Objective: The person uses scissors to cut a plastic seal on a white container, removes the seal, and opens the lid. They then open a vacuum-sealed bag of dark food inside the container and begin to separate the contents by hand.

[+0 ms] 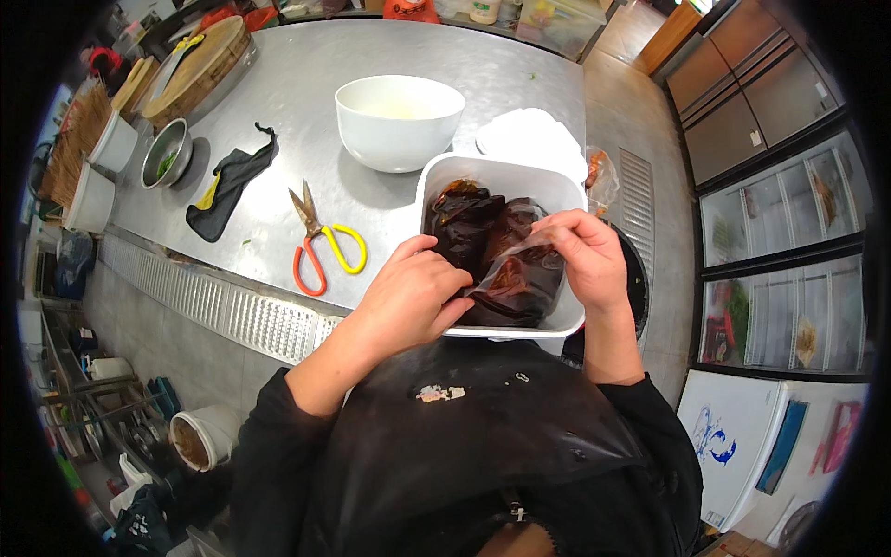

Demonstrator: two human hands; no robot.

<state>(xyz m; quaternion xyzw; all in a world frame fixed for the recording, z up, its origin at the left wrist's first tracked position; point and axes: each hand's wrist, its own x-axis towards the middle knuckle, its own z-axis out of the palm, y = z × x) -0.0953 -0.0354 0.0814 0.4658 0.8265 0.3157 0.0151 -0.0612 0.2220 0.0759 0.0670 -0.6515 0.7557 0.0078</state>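
A white plastic tub [550,191] stands at the near edge of the steel table, with clear plastic bags of dark brown contents inside. One bag [515,289] lies on the near right, and another dark bag [463,223] rests to its left. My right hand [592,257] pinches the loose clear film of the near bag between thumb and fingers, above the tub's right side. Over the left rim reaches my left hand [424,285], its thumb and fingertips gripping the same bag's edge. What the bag holds cannot be told exactly.
Scissors [317,233] with red and yellow handles lie left of the tub, near a black cloth sheath [233,184]. A white bowl [400,129] of pale liquid and white lids [532,139] stand behind. Farther left are a metal bowl [167,153] and a round chopping block [202,69] bearing a knife.
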